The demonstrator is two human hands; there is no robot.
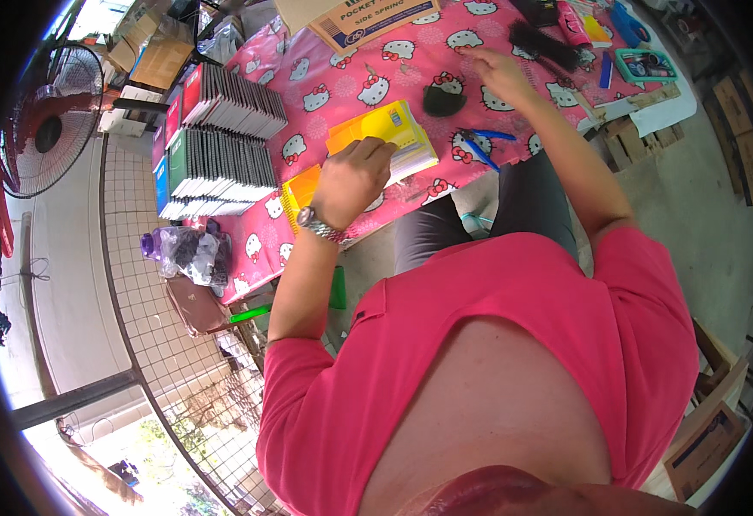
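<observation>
1. My left hand [352, 176] is closed over the near edge of a yellow notebook stack [389, 138], pinning it to the pink tablecloth [342, 82]. The stack sits close to the table's front edge, approx. 6 o'clock of table centre.
2. My right hand [498, 73] is open, fingers spread, holding nothing; it hovers at 1 o'clock from the stack, near a black brush [544, 45].
3. Risk: top covers fan out. If my grip slackens, the stack may slide off the edge.
4. Risk: blue scissors [484, 146] lie at 3 o'clock of the stack, under my right forearm; a sweep back could snag them.
5. Risk: the rows of notebooks [221, 142] at 9 o'clock lean, so a table knock could topple them.
</observation>
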